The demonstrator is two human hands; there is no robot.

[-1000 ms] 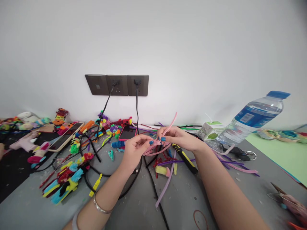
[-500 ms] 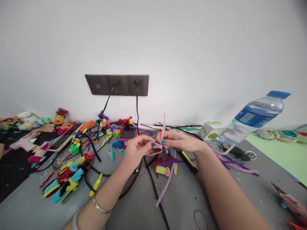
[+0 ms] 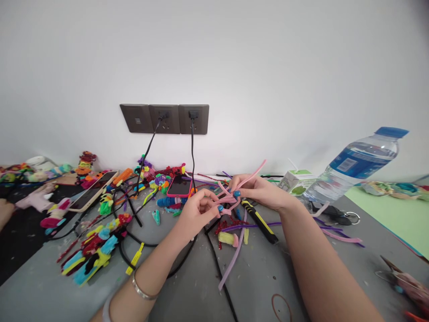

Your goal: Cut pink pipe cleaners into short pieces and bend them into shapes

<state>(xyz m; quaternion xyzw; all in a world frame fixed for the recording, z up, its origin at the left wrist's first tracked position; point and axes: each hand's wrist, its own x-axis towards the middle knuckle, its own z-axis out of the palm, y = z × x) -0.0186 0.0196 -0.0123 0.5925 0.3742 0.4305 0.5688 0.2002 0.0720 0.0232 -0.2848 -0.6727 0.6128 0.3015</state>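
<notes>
Pink pipe cleaner sits pinched between your left hand and right hand, seemingly mid-twist; the next wrap needs that crossing held firm.

The pink pipe cleaner looks fuzzy and soft, as does the lilac pipe cleaner on the matt, scuffed grey tabletop. The water bottle is clear, glossy plastic. The bracelet is shiny metal, the phone has a glossy screen, and the socket plates are dark, matt plastic.
</notes>
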